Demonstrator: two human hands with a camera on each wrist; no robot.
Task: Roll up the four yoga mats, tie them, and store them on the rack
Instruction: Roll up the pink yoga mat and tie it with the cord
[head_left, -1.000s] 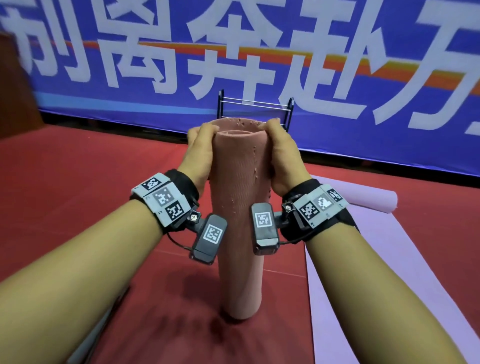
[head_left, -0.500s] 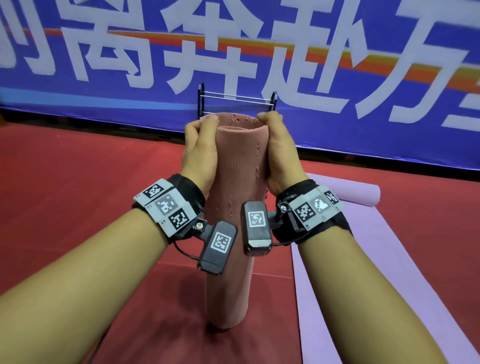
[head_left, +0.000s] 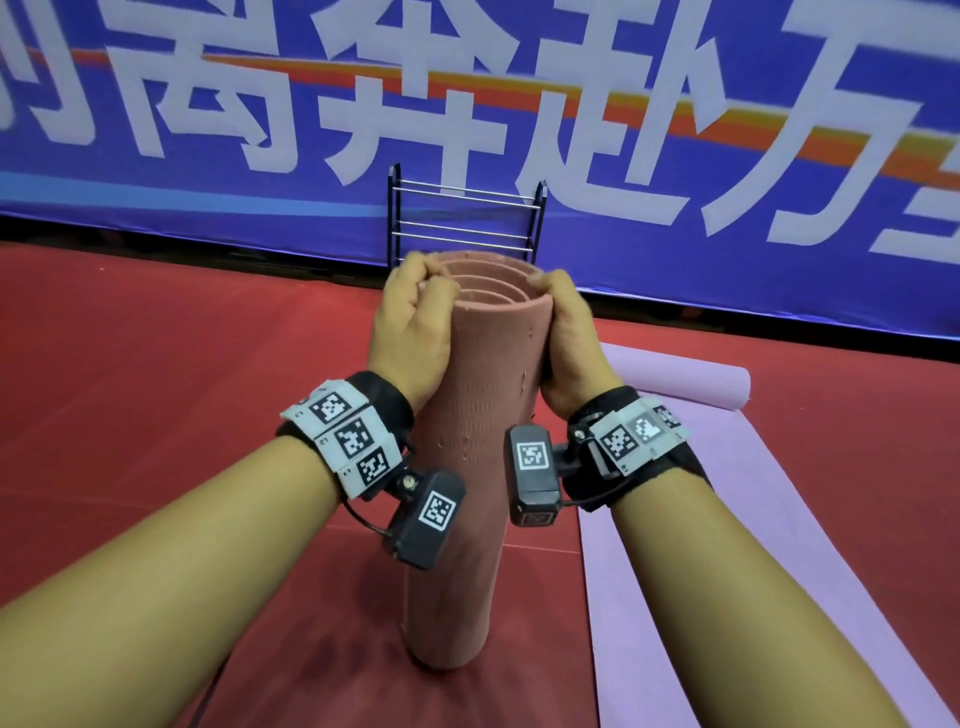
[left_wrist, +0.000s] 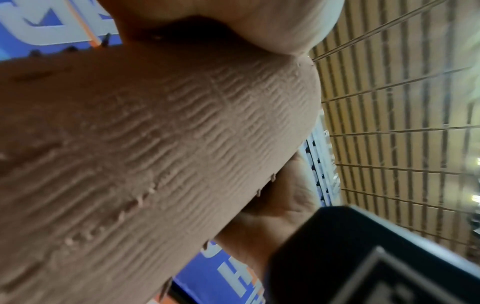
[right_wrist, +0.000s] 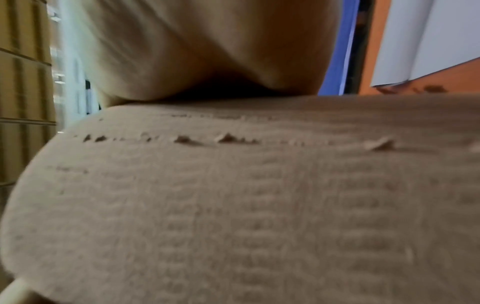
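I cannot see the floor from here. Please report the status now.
Both hands, left and right, grip pink mat top. Mat rolled, upright, untied. Rack ahead, nothing between.

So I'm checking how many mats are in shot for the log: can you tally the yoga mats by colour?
Pink yoga mat, rolled, standing on end, gripped by left hand and right hand: 1
Purple yoga mat, mostly unrolled on the floor: 1
Total: 2
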